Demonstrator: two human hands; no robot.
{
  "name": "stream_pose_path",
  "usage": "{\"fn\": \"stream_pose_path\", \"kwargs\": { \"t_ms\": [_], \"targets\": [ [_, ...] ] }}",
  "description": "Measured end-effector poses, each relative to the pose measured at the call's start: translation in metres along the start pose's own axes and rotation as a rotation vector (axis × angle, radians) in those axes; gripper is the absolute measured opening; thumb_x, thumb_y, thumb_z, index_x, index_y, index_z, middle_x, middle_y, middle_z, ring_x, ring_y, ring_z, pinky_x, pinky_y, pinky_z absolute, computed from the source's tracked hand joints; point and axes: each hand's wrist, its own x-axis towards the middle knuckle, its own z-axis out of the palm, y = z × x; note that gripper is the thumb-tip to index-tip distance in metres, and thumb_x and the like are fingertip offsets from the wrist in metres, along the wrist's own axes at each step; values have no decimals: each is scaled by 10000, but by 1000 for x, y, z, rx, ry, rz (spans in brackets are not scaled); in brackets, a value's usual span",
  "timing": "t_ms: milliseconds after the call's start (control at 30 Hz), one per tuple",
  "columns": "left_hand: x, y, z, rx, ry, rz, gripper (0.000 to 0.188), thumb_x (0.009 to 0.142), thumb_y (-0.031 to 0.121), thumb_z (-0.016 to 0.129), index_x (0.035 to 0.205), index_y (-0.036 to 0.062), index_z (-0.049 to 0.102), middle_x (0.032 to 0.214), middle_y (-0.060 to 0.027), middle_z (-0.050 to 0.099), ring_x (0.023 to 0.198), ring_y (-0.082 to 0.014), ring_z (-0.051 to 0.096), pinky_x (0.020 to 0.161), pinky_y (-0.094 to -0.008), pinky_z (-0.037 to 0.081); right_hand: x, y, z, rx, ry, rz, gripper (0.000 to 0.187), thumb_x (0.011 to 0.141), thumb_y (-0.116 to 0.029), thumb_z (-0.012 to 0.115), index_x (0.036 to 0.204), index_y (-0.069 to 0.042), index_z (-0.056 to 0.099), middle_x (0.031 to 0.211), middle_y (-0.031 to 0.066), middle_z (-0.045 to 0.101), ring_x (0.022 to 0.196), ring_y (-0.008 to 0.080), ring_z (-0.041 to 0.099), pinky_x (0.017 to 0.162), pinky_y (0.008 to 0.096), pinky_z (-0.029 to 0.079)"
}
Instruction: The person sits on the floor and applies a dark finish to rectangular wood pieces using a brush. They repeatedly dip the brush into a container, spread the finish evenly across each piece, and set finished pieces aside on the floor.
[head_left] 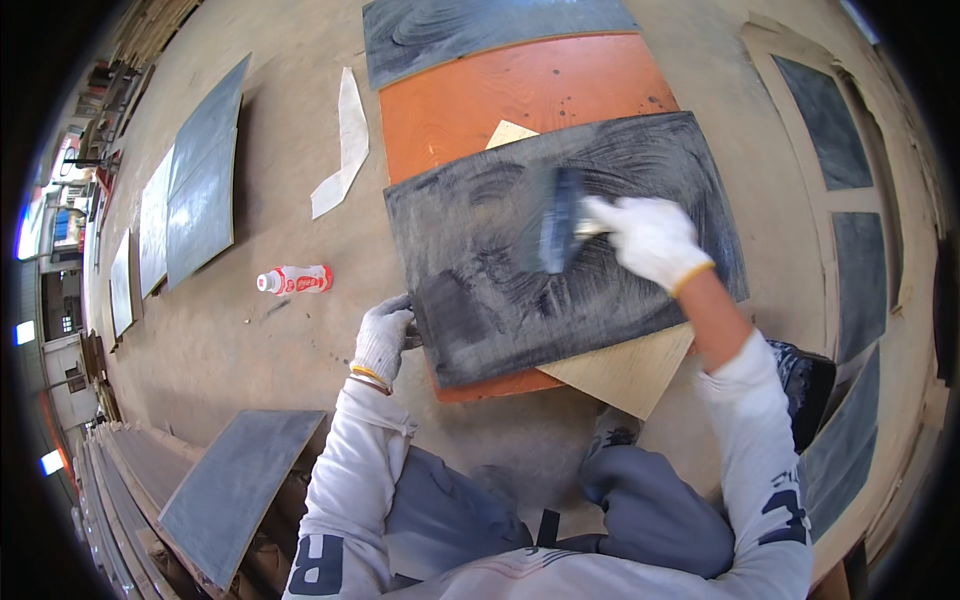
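My right hand (pixel 655 240), in a white work glove, is closed round the pale handle of a wide, flat hand tool (pixel 560 222). Motion smears its broad dark head, so I cannot tell whether it is a scraper or a brush. The tool is over a dark grey board (pixel 480 310) covered in curved streaks. At the board's near left corner, my gloved left hand (pixel 384 338) grips the edge, its fingertips partly hidden. Under this board lie an orange-brown panel (pixel 520 80) and a thin pale wood sheet (pixel 630 372), sticking out askew.
Another grey board (pixel 490 30) lies at the far end. More grey panels rest at the left (pixel 205 175), near left (pixel 240 490) and right (pixel 860 285). A red-and-white bottle (pixel 296 279) lies on the floor beside my left hand. Beyond it is a torn white strip (pixel 350 135).
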Motion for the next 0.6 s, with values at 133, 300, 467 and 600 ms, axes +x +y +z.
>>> {"fn": "stream_pose_path", "kwargs": {
  "t_ms": [133, 300, 467, 600],
  "targets": [
    [-6, -7, -7, -67, 37, -82, 521, 999, 62, 593, 1511, -25, 552, 1089, -131, 769, 842, -211, 753, 737, -349, 624, 53, -94, 3, 62, -172, -207, 357, 911, -152, 609, 1254, -222, 680, 925, 119, 772, 886, 351, 777, 730, 498, 602],
    [-12, -22, -21, -99, -104, -25, 609, 1006, 68, 591, 1593, -8, 445, 1053, -118, 768, 864, -194, 752, 755, -345, 614, -9, -85, 19, 668, -20, 131, 270, 967, -280, 608, 1205, -231, 726, 1046, 129, 777, 992, 398, 728, 866, 466, 583],
    [3, -33, -22, -141, -111, 19, 547, 1012, 129, 615, 1536, 1, 526, 1083, -82, 770, 836, -171, 735, 766, -323, 590, -113, -43, 26, 774, 217, 636, 300, 917, -243, 730, 1125, -31, 685, 971, 171, 737, 902, 325, 720, 821, 394, 549],
    [25, -24, -21, -144, -100, 104, 452, 1004, 160, 637, 1427, 3, 639, 1098, -95, 760, 821, -192, 711, 734, -359, 571, -191, -41, 48, 763, 411, 849, 270, 922, -204, 755, 1111, -36, 658, 936, 185, 726, 859, 349, 706, 808, 429, 549]
  ]
}}
